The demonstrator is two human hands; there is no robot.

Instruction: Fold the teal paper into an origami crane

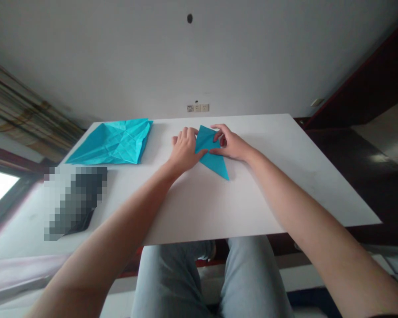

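A folded piece of turquoise origami paper [209,152] lies on the white table [252,190], pointed at its near end and forming a narrow kite shape. My left hand [185,150] grips its left side, with the thumb stretched across the paper. My right hand [228,143] holds its right side, with the thumb along the lower edge and the fingers curled over the top. The paper's middle shows between my hands, and its near tip sticks out below them.
A larger, heavily creased turquoise paper [112,142] lies flat at the table's far left. A pixelated dark object [74,201] sits at the left. A wall socket panel [198,107] is beyond the far edge. My jeans-clad legs [212,278] are below the near edge.
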